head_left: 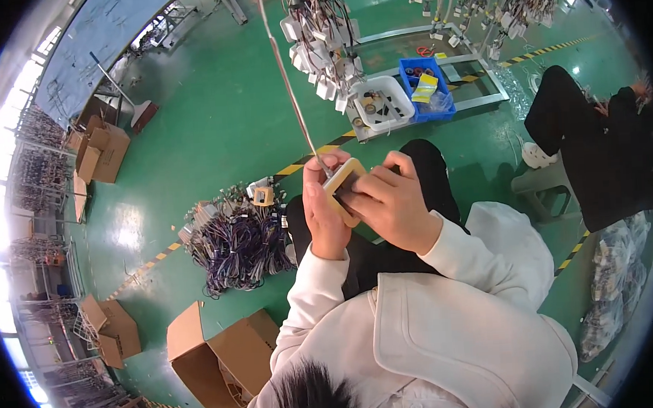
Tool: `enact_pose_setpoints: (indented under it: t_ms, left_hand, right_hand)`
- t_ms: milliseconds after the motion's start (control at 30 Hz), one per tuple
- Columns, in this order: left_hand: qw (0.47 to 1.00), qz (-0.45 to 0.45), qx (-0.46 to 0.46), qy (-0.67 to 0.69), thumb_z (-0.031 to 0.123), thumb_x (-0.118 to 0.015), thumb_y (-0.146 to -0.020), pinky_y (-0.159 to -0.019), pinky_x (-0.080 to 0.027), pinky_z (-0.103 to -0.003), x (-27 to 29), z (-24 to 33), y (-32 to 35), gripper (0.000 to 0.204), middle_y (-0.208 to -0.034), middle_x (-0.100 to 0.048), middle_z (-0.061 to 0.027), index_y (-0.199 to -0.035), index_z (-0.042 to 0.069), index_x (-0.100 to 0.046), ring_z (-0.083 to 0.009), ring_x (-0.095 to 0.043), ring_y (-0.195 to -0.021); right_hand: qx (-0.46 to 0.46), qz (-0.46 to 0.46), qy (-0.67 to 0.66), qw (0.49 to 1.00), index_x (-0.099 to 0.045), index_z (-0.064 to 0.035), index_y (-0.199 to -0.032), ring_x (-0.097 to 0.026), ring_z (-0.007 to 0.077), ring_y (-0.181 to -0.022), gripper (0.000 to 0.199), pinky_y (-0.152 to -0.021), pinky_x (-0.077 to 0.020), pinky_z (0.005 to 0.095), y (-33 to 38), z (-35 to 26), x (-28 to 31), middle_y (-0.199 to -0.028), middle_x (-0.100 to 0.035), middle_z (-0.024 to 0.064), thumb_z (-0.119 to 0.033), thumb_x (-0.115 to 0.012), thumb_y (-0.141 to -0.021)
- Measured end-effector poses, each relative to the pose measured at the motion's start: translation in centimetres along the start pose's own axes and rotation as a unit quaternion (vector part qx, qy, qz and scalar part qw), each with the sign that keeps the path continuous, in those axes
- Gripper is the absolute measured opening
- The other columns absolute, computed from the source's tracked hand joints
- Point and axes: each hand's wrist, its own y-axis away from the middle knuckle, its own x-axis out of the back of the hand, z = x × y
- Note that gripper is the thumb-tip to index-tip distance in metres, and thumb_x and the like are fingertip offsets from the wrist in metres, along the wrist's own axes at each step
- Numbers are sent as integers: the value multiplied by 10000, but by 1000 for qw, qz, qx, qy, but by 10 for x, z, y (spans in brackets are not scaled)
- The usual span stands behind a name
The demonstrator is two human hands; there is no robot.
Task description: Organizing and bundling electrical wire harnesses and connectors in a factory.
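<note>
Dark hair (310,393) and a white jacket (451,330) fill the lower edge, sleeves rising toward the middle. Both hands are together, closed on one item: a small tan rectangular frame (341,179), tilted, held above the person's lap.
- Left hand (325,208): wrapped around the frame's left side, thumb up by a thin grey wire (291,88) that runs from the frame to the top edge.
- Right hand (393,200): fingers curled over the frame's right face.

Floor, green:
- bundle of purple wire harnesses (236,242), just left of the hands;
- open cardboard box (216,361), lower left;
- white tray (384,101) and blue bin (425,88), side by side on a low metal frame beyond the hands.

Another person in black (597,153) sits at right, well apart.
</note>
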Motion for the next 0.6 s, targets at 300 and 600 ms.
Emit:
enact_pose_setpoints:
  t_ms: [300, 600]
  left_hand:
    - [997, -32, 55, 38, 547, -380, -959, -956, -383, -354, -10, 3, 3, 487, -1091, -455, -73, -1068, 78, -459, -203, -468, -1040]
    - [987, 17, 116, 112, 570, -397, -944, -869, -472, -357, -6, 2, 3, 503, -1050, -499, -60, -1062, 85, -462, -221, -534, -989]
  right_hand:
    - [-43, -33, 26, 998, -602, -153, -821, -500, 172, -800, 231, -799, -353, 381, 2, -3, 9, -844, -480, -17, -169, -738, -634]
    - [-330, -113, -458, 818, -328, -59, -1410, -534, 180, -1125, 830, -942, -448, 340, 6, 12, 3, -1275, -496, 101, -101, -789, -721]
